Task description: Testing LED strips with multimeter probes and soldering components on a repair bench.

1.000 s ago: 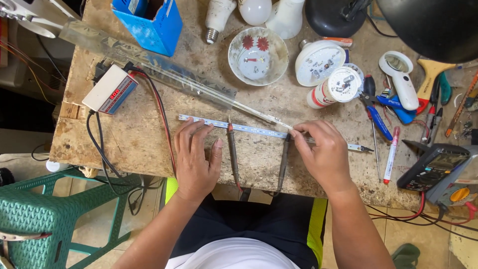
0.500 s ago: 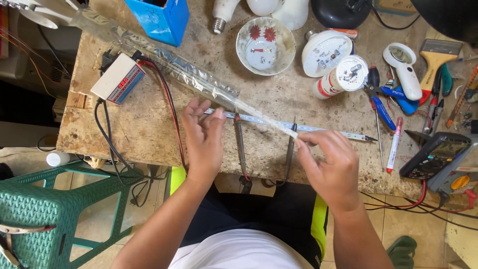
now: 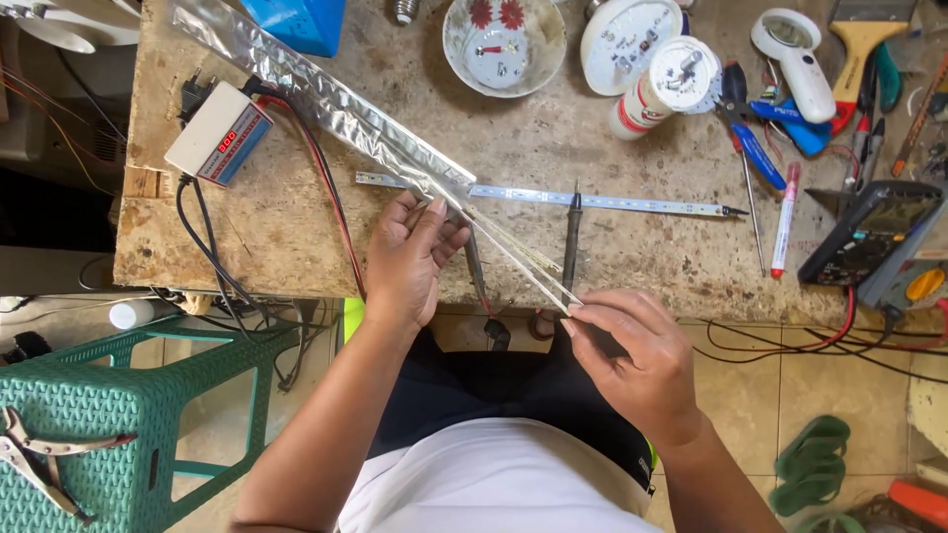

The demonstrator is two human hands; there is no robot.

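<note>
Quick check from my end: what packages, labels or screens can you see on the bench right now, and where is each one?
Long silver foil sleeve: runs diagonally from top left to the left hand; the right hand pinches pale strips at its mouth.
White box: left bench edge, red digit display, blue label.
Multimeter: right edge, dark, blank grey screen.
Blue box: top, partly cropped.

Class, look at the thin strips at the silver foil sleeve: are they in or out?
Partly out. The thin strips stick out of the foil sleeve; the right hand pinches their ends, the left hand holds the sleeve mouth.
</note>
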